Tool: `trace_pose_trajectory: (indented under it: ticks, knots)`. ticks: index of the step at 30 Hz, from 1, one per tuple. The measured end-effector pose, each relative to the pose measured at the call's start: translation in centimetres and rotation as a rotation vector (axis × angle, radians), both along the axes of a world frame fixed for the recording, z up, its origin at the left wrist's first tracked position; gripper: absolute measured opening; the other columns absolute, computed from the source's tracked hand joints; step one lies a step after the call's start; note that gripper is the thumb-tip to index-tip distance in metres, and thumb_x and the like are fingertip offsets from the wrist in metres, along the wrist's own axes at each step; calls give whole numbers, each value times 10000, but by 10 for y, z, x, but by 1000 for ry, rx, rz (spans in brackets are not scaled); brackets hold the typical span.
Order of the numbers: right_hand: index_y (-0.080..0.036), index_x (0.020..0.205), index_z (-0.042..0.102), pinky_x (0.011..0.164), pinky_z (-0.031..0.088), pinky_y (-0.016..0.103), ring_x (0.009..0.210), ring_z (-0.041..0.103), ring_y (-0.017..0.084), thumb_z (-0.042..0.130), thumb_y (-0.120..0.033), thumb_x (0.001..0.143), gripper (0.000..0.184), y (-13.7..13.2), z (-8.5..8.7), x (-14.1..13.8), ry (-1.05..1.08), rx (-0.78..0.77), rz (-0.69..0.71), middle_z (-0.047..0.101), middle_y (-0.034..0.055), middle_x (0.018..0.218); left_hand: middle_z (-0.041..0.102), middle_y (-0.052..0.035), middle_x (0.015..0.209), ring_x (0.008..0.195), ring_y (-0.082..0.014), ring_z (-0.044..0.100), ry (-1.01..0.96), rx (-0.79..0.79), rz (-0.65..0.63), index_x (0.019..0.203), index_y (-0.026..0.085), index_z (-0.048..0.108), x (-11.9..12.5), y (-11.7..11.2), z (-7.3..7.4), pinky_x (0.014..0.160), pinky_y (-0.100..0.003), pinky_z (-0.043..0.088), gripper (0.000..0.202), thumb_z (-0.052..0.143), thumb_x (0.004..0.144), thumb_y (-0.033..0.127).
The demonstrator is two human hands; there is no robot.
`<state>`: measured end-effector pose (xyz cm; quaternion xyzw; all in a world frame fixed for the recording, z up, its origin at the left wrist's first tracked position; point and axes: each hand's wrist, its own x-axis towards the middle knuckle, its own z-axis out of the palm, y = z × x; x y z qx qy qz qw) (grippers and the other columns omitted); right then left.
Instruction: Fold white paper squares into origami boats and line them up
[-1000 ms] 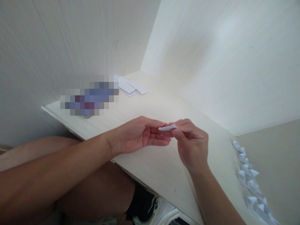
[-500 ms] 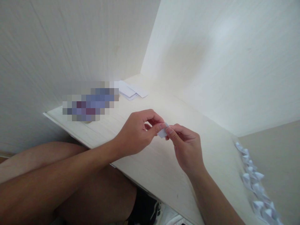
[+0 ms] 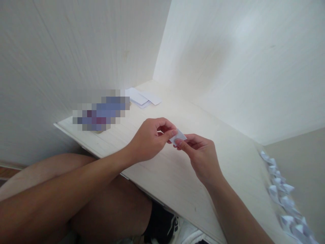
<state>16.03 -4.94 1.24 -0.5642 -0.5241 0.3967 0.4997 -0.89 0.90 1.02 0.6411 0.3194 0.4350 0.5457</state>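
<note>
A small folded piece of white paper (image 3: 180,135) is held up over the middle of the table, pinched between both hands. My left hand (image 3: 153,139) grips its left side between thumb and fingers. From the right, my right hand (image 3: 200,150) has its thumb pressed flat on the paper's face, with fingers behind it. The paper's underside and part of its lower edge are hidden by the fingers.
Toward the back corner of the pale table (image 3: 162,176) lies a small stack of white paper sheets (image 3: 139,97). Left of it is a blurred-out blue and red item (image 3: 104,112). Several folded white paper shapes (image 3: 286,201) line the right edge. Walls rise behind.
The paper has been turned between the fingers, so more of its face shows. My right thumb has slid left and lower on it. The whole view has shifted slightly.
</note>
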Motion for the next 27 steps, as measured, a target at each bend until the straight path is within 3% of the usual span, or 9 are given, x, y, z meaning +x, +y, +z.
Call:
trace_pose_trajectory:
  ticks: [5, 9, 13, 20, 24, 27]
  knots:
    - [-216, 765, 816, 663, 524, 260, 649, 661, 124, 919, -282, 675, 152, -1, 1, 0, 78, -40, -5, 766, 9, 693, 761, -25, 731, 640, -129, 710, -21, -30, -80, 880, 124, 742, -2, 5, -4, 610, -225, 582, 70, 730, 831, 172]
    - [-212, 757, 812, 653, 511, 256, 646, 659, 122, 920, -290, 676, 156, -2, 1, -1, 104, -54, 7, 764, 11, 693, 736, 3, 649, 568, -132, 710, -20, -76, -28, 950, 117, 736, -2, 6, -4, 547, -216, 575, 162, 769, 794, 145]
    - [-202, 767, 805, 666, 516, 253, 647, 658, 116, 910, -306, 699, 163, -1, 0, 0, 109, -16, -30, 758, 9, 689, 757, 1, 719, 646, -137, 742, -29, -148, -85, 1120, 113, 692, -4, 10, -3, 641, -237, 613, 345, 777, 786, 101]
    - [-191, 858, 772, 670, 526, 264, 642, 664, 121, 895, -352, 720, 245, 2, -8, 2, 162, -83, 42, 753, -1, 698, 671, 50, 564, 522, -134, 688, 80, -197, -120, 1076, 118, 651, -9, 15, -1, 546, -233, 553, 317, 755, 784, 51]
    - [-168, 776, 756, 668, 511, 273, 645, 651, 128, 817, -416, 798, 256, 4, -6, 8, 13, -206, 146, 745, 21, 705, 680, 41, 582, 510, -145, 674, 169, -221, -214, 1028, 139, 610, -13, 17, -4, 534, -261, 552, 279, 715, 791, 36]
    - [-174, 841, 776, 674, 513, 302, 683, 662, 156, 747, -391, 859, 220, 4, -5, 10, -234, -204, 201, 770, 53, 783, 658, 52, 573, 519, -150, 650, 301, -150, -241, 1036, 154, 604, -17, 20, -5, 496, -246, 495, 274, 698, 798, 57]
